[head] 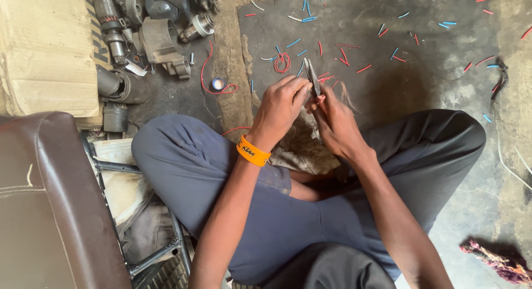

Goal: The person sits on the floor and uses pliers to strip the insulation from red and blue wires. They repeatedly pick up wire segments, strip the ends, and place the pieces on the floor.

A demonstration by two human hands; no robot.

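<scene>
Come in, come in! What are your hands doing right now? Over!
Left hand and right hand both in a grip on a small metal tool. Wire scraps on floor beyond. Nothing blocking.

The person sits cross-legged on the floor [388,89], both hands meeting before the knees. The left hand [280,109] and right hand [332,123] touch, with a tool [312,77] between them pointing away. Beyond the hands, wire bits [343,53] lie scattered over the floor, a wire coil [282,62] just left of the tool. Farther left sit motor parts [158,37], with cardboard [47,50] beside them. A seat [50,211] stands at the person's left, a rag [496,261] at the right.
</scene>
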